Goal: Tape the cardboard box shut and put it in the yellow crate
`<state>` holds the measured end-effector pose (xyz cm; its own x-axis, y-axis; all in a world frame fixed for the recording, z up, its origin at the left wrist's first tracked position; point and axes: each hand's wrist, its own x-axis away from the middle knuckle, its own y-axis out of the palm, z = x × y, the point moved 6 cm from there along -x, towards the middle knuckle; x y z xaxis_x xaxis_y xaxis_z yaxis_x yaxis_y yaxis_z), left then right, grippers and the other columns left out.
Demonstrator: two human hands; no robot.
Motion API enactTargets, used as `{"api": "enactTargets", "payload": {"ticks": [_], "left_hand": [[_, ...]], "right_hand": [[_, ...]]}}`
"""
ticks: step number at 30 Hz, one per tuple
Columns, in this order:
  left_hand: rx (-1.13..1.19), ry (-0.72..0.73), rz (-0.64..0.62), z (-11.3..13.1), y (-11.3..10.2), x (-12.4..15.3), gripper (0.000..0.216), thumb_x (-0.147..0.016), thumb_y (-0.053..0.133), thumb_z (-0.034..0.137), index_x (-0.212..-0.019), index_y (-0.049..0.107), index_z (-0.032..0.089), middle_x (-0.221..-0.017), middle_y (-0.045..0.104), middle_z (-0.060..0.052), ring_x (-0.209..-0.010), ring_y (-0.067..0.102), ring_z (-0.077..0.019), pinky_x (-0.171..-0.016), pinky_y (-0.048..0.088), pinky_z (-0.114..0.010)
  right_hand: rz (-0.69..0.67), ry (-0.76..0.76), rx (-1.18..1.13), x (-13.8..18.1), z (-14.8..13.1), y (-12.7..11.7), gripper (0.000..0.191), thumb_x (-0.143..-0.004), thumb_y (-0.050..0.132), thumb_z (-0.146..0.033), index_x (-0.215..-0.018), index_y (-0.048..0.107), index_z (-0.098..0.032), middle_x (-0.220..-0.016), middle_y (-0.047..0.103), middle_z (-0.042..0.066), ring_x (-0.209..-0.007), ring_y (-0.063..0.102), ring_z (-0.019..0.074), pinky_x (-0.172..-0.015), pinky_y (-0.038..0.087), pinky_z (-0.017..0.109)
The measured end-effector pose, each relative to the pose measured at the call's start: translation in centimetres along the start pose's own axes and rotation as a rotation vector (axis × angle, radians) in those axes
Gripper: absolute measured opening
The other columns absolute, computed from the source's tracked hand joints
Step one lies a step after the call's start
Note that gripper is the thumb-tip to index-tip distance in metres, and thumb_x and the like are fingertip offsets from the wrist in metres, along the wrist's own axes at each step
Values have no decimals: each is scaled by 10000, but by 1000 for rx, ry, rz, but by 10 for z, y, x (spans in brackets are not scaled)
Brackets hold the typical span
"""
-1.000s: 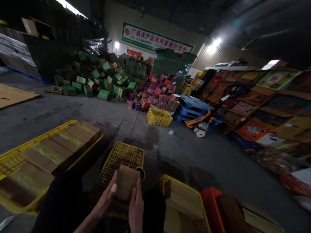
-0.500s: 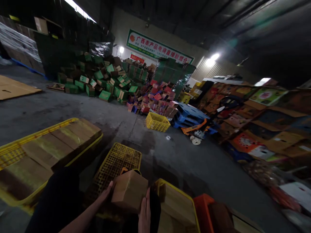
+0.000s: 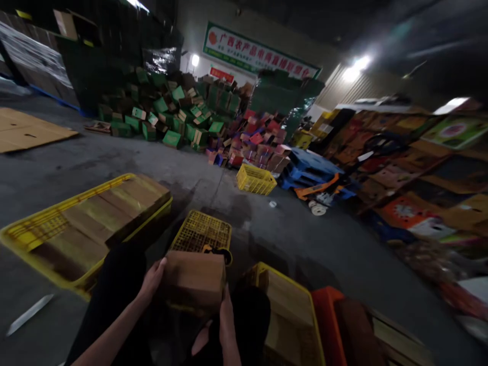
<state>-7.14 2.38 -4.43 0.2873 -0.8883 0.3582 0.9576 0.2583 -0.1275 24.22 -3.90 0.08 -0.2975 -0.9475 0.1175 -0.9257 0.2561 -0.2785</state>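
In the head view, the left hand [image 3: 154, 277] and right hand [image 3: 226, 314] hold a brown cardboard box [image 3: 195, 277] between them. Just beyond them, it partly hides a yellow lattice plastic crate [image 3: 206, 227] and a blurred black-and-yellow object [image 3: 218, 251].

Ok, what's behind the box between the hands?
Behind the box, a yellow crate with a gridded face shows, plus a black-and-yellow item near its right edge. The box covers part of the crate; anything there is hidden.

Between the hands [image 3: 153, 277], the carton [image 3: 195, 278] is plain brown. Just beyond them, a crate [image 3: 204, 229] shows yellow latticework; rightward, a bin [image 3: 328, 305] glows orange-red.
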Motion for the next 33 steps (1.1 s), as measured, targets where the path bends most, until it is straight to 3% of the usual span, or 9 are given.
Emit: {"api": "enactTargets", "payload": {"ticks": [5,8,12,16,20,23,28,33], "left_hand": [[-237,86,86,-13,-14,9,632,-936,438,531,-1344,573,68,-1366,590,-203,-1357,485,-340,-1148,349,-465],[-376,192,44,-25,-6,19,683,-964,384,531,-1467,436,73,-1484,469,-215,-1433,383,-322,-1174,301,-460],[-545,338,12,-32,8,36,689,-972,406,530,-1547,307,166,-1553,383,-188,-1484,275,-342,-1165,273,-526],[-740,450,17,-36,18,39,701,-986,379,526,-1565,266,147,-1540,364,-233,-1462,282,-402,-1133,262,-584],[-960,551,49,-37,19,33,712,-996,351,554,-1561,281,127,-1472,404,-264,-1330,442,-419,-1050,368,-557],[-1035,577,68,-37,18,32,707,-999,358,553,-1558,289,125,-1435,435,-263,-1271,487,-399,-1015,404,-531],[-1022,614,120,-33,22,39,746,-999,354,570,-1574,233,109,-1495,375,-289,-1325,447,-420,-1004,419,-543],[-990,827,131,-17,38,44,817,-976,373,618,-1550,249,49,-1594,245,-283,-1471,266,-399,-1126,317,-561]], "right_hand": [[-81,165,-82,-5,28,27,743,-849,445,-744,-1265,685,-177,-1267,691,110,-1327,537,278,-1069,457,431],[-63,139,2,-10,45,26,796,-840,473,-728,-1343,620,-128,-1382,605,145,-1373,486,285,-1109,419,434],[-12,41,148,-18,57,24,816,-916,370,-668,-1494,432,-95,-1533,432,142,-1437,395,263,-1171,340,418],[22,-141,387,-19,51,28,738,-996,239,-581,-1542,332,-94,-1574,369,130,-1463,349,236,-1194,304,414],[82,-308,699,-18,40,34,751,-1007,236,-591,-1530,352,-64,-1600,310,160,-1499,250,294,-1183,315,465],[136,-414,869,-16,31,37,721,-1023,231,-553,-1516,373,-45,-1580,348,183,-1502,225,330,-1167,318,501],[181,-464,1018,-12,22,42,659,-1045,186,-449,-1486,417,-18,-1529,418,225,-1490,250,349,-1150,290,542],[199,-470,993,-11,26,44,649,-1048,186,-433,-1503,380,-13,-1533,405,235,-1501,230,330,-1158,282,550]]}}
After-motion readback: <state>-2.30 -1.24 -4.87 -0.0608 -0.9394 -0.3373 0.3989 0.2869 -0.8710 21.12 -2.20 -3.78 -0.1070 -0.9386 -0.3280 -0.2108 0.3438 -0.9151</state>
